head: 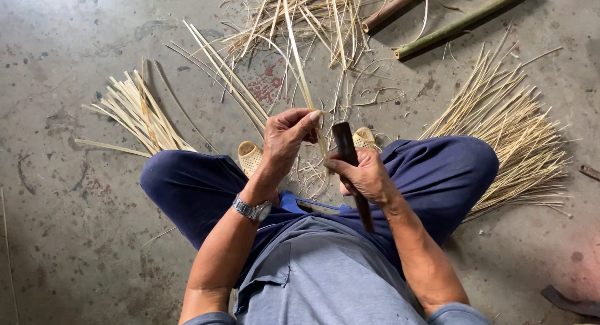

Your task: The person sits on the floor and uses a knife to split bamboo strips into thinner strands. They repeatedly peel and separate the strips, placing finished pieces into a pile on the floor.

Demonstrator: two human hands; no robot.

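Underfoot, stained concrete floor (75, 225) with scattered bamboo strips (512, 131) and poles (459, 24).

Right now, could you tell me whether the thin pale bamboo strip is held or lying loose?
Held: the left hand pinches the thin pale bamboo strip, which rises clear of the floor.

The floor (75, 237) is grey concrete, stained and scuffed, with a reddish patch (267, 82) near the top middle. A fan of pale bamboo strips (139, 112) lies on it at the left, a tangled heap of strips (300, 19) at the top, and a broad sheaf of thin splints (509, 131) at the right. Two green-brown bamboo poles (459, 24) lie at the upper right, and a dark flat piece (572, 302) lies at the lower right corner.
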